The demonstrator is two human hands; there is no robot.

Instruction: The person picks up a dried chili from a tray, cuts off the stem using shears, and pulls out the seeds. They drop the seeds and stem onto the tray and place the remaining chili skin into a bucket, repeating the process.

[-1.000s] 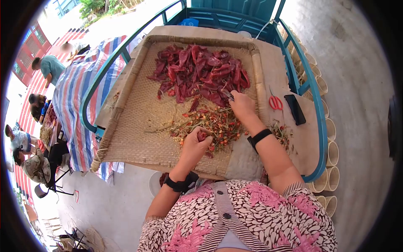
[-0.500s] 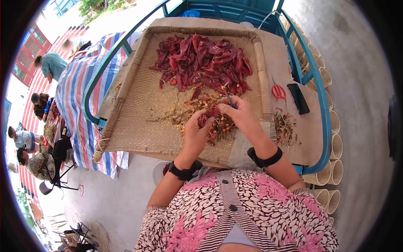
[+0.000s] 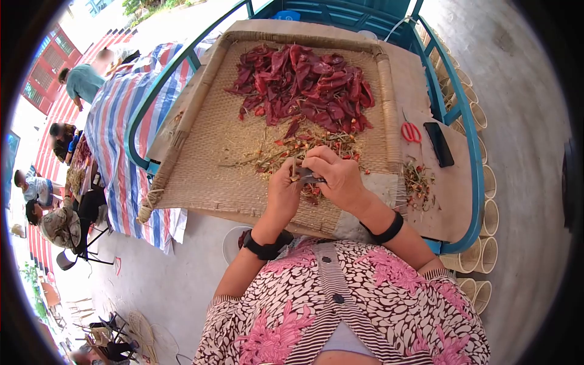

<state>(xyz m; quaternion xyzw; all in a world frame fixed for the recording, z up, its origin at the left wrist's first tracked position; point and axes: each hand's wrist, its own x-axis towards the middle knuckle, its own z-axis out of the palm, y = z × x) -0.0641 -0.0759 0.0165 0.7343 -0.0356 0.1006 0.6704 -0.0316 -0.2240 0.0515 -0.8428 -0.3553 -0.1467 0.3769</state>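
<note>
Both of my hands meet over the near part of a woven tray (image 3: 194,176). My right hand (image 3: 342,176) is closed around a small dark metal cutting tool (image 3: 310,177). The fingers of my left hand (image 3: 285,190) are pinched at the tool's tip on a small piece that I cannot make out. Under and beyond my hands lie loose stems and bits (image 3: 274,155) with seeds. A pile of dried red peppers (image 3: 304,85) covers the far part of the tray.
Red-handled scissors (image 3: 411,132), a black phone (image 3: 438,144) and a small stem pile (image 3: 418,182) lie right of the tray. A blue metal rail (image 3: 477,182) curves around. A white bowl (image 3: 230,244) is below. Several people work beyond the striped sheet (image 3: 121,146) at left.
My hands have come closer together, and the tool has moved from pointing away to the left hand's fingertips. The red pepper no longer shows in my left hand. The view has shifted slightly.
</note>
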